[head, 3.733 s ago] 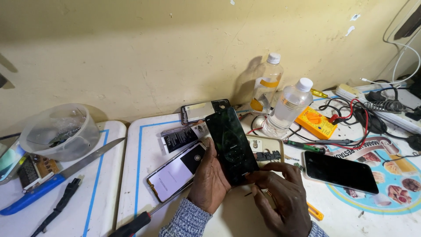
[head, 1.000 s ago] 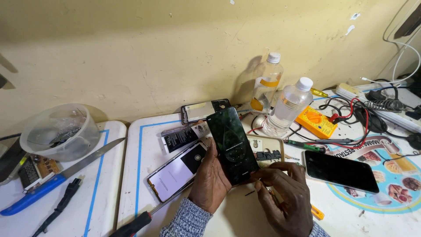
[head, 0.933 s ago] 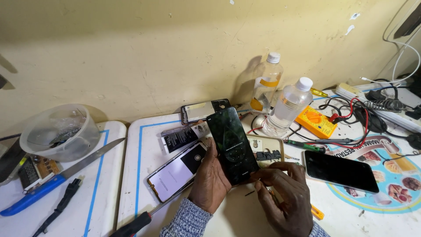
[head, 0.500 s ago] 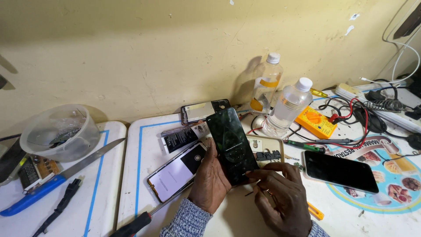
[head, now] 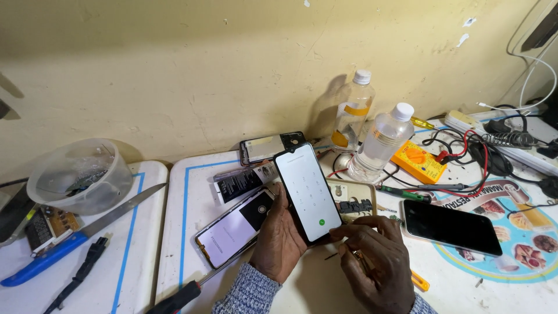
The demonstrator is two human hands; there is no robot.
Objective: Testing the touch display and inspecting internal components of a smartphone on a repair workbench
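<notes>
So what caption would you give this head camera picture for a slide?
Left hand holds a lit phone showing a keypad while the right hand touches its lower edge, above a cluttered repair bench.

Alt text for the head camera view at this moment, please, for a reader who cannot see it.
The left hand holds a smartphone with a lit white keypad screen, while the right hand touches its lower edge. Around them on the white table lie another phone, a dark-screened phone, two clear bottles, a yellow multimeter and a plastic tub.
</notes>
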